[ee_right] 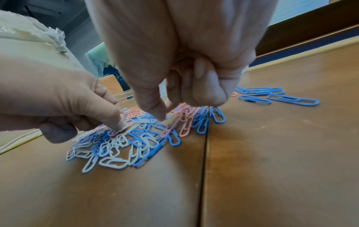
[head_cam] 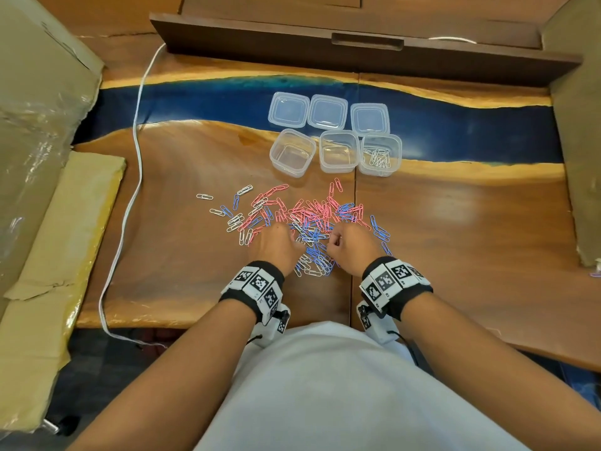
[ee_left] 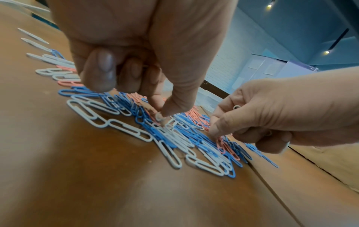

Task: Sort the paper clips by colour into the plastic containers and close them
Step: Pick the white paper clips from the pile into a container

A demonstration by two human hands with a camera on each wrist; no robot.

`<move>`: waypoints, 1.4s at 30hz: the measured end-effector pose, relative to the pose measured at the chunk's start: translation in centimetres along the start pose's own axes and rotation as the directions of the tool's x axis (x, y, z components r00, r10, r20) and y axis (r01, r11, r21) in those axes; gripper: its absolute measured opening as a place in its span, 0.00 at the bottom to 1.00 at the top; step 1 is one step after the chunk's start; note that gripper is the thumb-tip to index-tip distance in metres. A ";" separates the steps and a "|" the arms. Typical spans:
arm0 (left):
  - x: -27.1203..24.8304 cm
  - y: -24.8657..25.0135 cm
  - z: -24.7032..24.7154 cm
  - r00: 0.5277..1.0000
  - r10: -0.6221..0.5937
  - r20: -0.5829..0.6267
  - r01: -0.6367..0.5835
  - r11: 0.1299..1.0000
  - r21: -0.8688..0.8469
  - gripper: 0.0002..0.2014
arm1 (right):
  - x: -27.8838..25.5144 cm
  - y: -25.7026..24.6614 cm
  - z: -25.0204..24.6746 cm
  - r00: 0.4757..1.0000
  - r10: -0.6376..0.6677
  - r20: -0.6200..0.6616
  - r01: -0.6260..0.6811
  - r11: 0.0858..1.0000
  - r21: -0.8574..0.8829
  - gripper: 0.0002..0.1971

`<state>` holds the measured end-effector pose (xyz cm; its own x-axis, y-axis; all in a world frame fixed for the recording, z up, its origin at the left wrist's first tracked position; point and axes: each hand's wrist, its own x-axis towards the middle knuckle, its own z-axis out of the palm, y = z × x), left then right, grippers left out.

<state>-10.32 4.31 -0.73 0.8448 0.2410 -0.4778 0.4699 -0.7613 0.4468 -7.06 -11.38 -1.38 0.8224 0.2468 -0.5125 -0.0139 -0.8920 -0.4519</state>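
White clips [ee_left: 175, 122] in the pile [head_cam: 302, 222] are what my left hand [head_cam: 276, 245] pinches; my right hand [head_cam: 351, 245] holds some, so I lift slowly.

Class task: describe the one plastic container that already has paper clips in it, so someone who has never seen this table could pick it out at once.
Find the blue resin stripe running across the wooden table. Just on its near side stand three open tubs in a row, with three lids laid behind them. The container with clips is the right-hand tub: it alone holds a few white paper clips, while its two neighbours are empty.
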 end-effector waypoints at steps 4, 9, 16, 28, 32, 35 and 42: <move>-0.4 -0.7 -0.6 0.999 0.028 0.020 -0.024 0.988 -0.152 0.07 | 0.0 0.5 -0.3 0.996 -0.025 -0.083 0.028 0.999 0.034 0.03; -0.5 -1.7 -1.9 0.982 -0.075 0.175 0.157 0.839 -0.522 0.09 | 0.4 0.5 -0.6 0.992 -0.110 -0.055 0.108 0.993 -0.045 0.03; -0.6 -2.3 -2.2 0.956 -0.079 0.283 0.259 0.679 -0.687 0.06 | 0.7 -0.5 -1.5 0.983 -0.163 0.084 0.181 0.938 -0.295 0.01; -0.1 -1.8 -1.9 0.939 -0.089 0.333 0.284 0.747 -0.601 0.07 | 1.2 -1.7 -1.1 0.991 -0.091 0.093 0.111 0.966 -0.234 0.04; 0.2 -1.1 -1.8 0.957 -0.071 0.283 0.219 0.817 -0.534 0.06 | 1.0 -1.7 -0.8 0.990 -0.092 0.107 0.113 0.972 -0.207 0.02; 0.4 -0.8 -1.6 0.977 -0.013 0.213 0.117 0.866 -0.485 0.07 | 0.5 -1.5 -1.1 0.986 -0.091 0.137 0.115 0.976 -0.182 0.03; 0.5 0.2 -1.7 0.957 0.211 0.196 -0.133 0.927 -0.351 0.07 | -0.1 -0.6 -2.6 0.980 -0.089 0.176 0.053 0.979 0.198 0.09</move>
<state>-9.35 5.32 0.40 0.8579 -0.0483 -0.5115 0.4135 -0.5260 0.7432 -5.69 -11.90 0.84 0.7073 0.3878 -0.5911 -0.0826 -0.7850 -0.6139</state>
